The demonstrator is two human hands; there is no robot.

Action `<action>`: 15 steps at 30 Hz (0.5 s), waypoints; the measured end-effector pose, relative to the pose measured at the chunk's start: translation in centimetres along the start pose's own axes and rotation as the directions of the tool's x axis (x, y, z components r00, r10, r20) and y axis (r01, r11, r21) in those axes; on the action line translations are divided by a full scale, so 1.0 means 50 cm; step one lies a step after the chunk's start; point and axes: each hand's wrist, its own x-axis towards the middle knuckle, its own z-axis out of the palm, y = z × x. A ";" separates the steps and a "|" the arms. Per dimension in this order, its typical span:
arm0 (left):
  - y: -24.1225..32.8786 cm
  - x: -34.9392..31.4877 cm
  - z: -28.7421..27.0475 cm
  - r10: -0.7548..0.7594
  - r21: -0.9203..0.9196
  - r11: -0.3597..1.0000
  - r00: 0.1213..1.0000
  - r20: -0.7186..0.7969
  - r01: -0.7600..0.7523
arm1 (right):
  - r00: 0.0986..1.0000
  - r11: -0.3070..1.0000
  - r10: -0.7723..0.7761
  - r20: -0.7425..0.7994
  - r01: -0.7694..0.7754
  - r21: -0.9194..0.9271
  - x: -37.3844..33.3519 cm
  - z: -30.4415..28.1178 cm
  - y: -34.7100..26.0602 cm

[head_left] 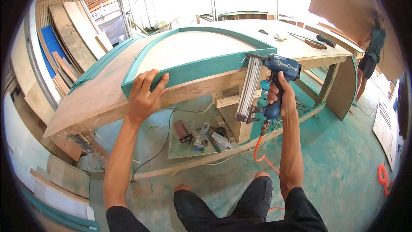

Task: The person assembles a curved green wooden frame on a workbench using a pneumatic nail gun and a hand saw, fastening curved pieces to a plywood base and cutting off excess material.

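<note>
The left hand (147,89) is spread, thumb and fingers parted, resting on the front rail of the green frame (201,69) near its left end; the right hand (281,94) is closed round the handle of the nail gun (252,87), though whether a finger presses the trigger cannot be told. The hands are well apart, with most of the rail's length between them. That rail is the relation that matters: it lies just ahead of the person, its long axis running left to right and slanting away, so the right end is farther off than the left. The right hand is the nearer to that far end, and the gun's nose sits at the rail there, a little short of the corner; whether it touches is unclear. The gun's magazine slants down steeply from the nose, in front of the surface (81,99). The frame lies on that surface along its near edge, its curved rail bowing away behind. An orange hose (257,151) drops from the gun toward the floor. Farther out, pliers (315,44) and a saw blade (262,32) lie beyond the frame's right end, loose items (219,139) sit underneath, and another person (374,45) stands at far right, beside a large panel (343,15).
</note>
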 end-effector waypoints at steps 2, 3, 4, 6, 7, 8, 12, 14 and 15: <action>-0.003 0.002 -0.005 0.012 0.004 1.000 1.000 0.002 -0.012 | 0.999 1.000 0.019 0.035 -0.019 -0.002 0.004 0.012 0.006; -0.003 -0.001 -0.006 0.011 0.005 1.000 1.000 0.002 -0.011 | 0.998 0.999 0.035 0.047 -0.035 -0.003 0.001 0.016 0.012; -0.005 -0.003 -0.008 0.010 0.004 1.000 1.000 0.000 -0.010 | 0.998 0.999 0.041 0.043 -0.041 -0.002 0.002 0.014 0.014; -0.008 -0.003 -0.008 0.018 0.006 1.000 1.000 0.000 -0.018 | 0.998 0.999 0.047 0.034 -0.047 -0.003 0.010 0.009 0.009; -0.007 -0.001 -0.009 0.025 0.009 1.000 1.000 0.001 -0.025 | 0.999 0.999 0.044 0.032 -0.044 -0.006 0.008 0.008 0.008; -0.008 0.001 -0.009 0.034 0.011 0.999 0.999 0.003 -0.034 | 0.999 0.999 0.041 0.030 -0.041 -0.009 0.005 0.007 0.009; -0.007 0.000 0.000 0.053 0.031 0.998 0.998 -0.018 -0.052 | 0.999 0.997 0.049 0.023 -0.047 -0.054 0.000 0.015 -0.007; -0.008 -0.004 0.005 0.053 0.035 0.998 0.998 -0.020 -0.052 | 0.999 0.996 0.043 0.005 -0.042 -0.081 0.000 0.008 -0.005; -0.008 -0.005 0.005 0.049 0.030 0.998 0.999 -0.023 -0.048 | 0.999 0.994 0.035 0.009 -0.033 -0.103 0.007 0.010 -0.012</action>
